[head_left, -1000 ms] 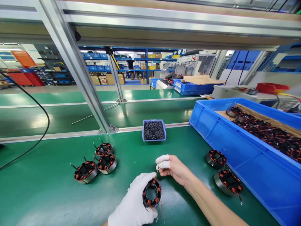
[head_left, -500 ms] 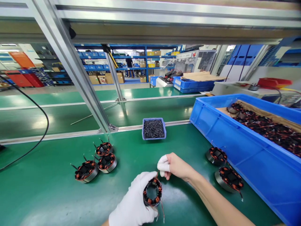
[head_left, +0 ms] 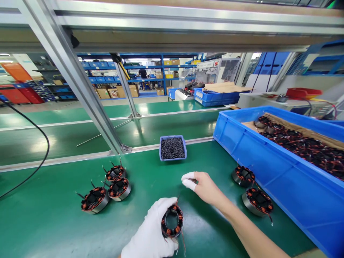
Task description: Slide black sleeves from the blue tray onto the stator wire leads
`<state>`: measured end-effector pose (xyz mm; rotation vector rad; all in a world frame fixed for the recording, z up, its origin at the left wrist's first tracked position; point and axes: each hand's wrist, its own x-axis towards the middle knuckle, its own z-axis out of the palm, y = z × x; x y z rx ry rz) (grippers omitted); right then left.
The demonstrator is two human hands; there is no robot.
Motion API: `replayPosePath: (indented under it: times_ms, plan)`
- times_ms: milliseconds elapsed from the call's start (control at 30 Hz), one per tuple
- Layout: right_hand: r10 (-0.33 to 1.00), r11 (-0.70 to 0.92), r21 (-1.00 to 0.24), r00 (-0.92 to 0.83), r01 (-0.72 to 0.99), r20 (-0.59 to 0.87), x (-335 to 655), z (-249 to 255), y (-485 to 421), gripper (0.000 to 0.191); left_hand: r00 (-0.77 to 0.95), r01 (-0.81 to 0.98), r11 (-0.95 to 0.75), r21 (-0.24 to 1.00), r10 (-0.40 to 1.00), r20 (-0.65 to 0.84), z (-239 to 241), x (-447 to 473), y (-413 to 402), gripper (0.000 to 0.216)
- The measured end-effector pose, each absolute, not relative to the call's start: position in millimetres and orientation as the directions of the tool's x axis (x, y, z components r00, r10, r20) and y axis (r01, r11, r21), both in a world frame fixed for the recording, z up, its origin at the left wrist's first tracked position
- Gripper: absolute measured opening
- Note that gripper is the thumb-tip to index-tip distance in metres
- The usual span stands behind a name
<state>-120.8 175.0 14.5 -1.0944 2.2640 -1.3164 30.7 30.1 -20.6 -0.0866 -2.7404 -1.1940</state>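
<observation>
My left hand [head_left: 153, 233], in a white glove, is closed round a wound stator ring [head_left: 172, 221] with copper coils, held just above the green mat. Thin wire ends stick out of the ring. My right hand [head_left: 202, 186] is bare, with white finger cots on the thumb and forefinger. It hovers above and to the right of the ring, clear of its wires. Those two fingertips are pressed together and nothing shows between them. They point toward a small blue tray of black sleeves [head_left: 172, 148].
Three stators with black-sleeved leads [head_left: 107, 188] lie on the mat at left. Two more stators [head_left: 251, 191] lie at right, beside a large blue bin [head_left: 268, 172] full of stators. A slanted aluminium post [head_left: 88, 104] and a black cable [head_left: 40, 143] stand behind.
My right hand has let go of the stator's wire and risen away toward the small tray. My left hand still holds the ring, slightly lower.
</observation>
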Motion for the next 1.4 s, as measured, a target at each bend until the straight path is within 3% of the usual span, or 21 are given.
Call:
replayPosePath:
  times_ms: [100,400,500,633,767,833,1033,1233,1400]
  plan:
    - [-0.771,0.263,-0.704,-0.583,-0.659,0.257,-115,23,186,0.022,-0.988,0.106,0.683,0.723,-0.009,0.153,-20,31,30,0.082]
    - [-0.921,0.207,-0.316,-0.294,-0.926,0.257,-108,17,183,0.016,-0.988,0.121,0.679,0.724,0.013,0.153,-20,31,26,0.083]
    - [-0.936,0.221,-0.197,-0.264,-0.955,0.231,-110,18,184,0.018,-0.996,0.072,0.574,0.815,-0.005,0.092,-18,31,26,0.092]
    - [-0.969,0.159,-0.074,-0.17,-0.985,0.181,-112,26,173,0.02,-0.996,0.083,0.41,0.908,0.071,0.059,-9,26,26,0.1]
    - [-0.992,-0.022,-0.028,0.018,-0.999,0.129,-113,35,158,0.018,-0.997,0.052,0.411,0.91,0.072,0.024,2,21,27,0.107]
    - [-0.992,-0.029,-0.027,0.025,-0.999,0.124,-112,36,156,0.02,-0.999,0.027,0.396,0.918,0.054,0.006,4,21,28,0.109]
    - [-0.981,0.107,-0.261,-0.144,-0.96,0.127,-105,33,165,0.019,-0.998,0.033,0.291,0.956,0.065,0.015,-3,24,30,0.109]
    - [-0.982,0.161,-0.104,-0.17,-0.981,0.081,-97,28,163,0.022,-0.997,0.072,0.311,0.948,0.045,0.061,-10,25,28,0.11]
    - [-0.972,0.201,-0.118,-0.213,-0.973,0.1,-91,19,164,0.016,-0.994,0.101,0.301,0.948,0.067,0.085,-11,23,30,0.112]
